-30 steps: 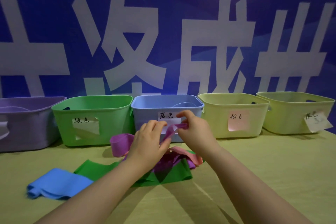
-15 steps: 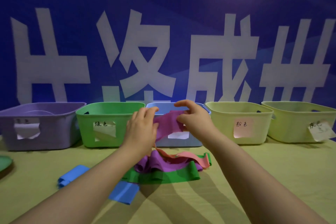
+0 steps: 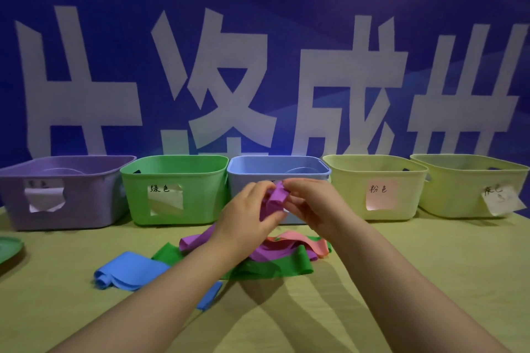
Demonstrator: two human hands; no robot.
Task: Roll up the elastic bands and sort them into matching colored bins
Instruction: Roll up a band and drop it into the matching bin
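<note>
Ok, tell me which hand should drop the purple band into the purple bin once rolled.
Left, probably. The left hand grips the purple band, and the purple bin sits far left; the right hand would cross over.

Yellow-green table, and along its back edge 5 bins stand in a row: purple bin, green bin, blue bin, then 2 pale yellow bins. In front, a blue band lies loosely folded, just beside a flat green band. A pink band and part of a purple band lie on the green one. At the left edge, a green round rim.
</note>
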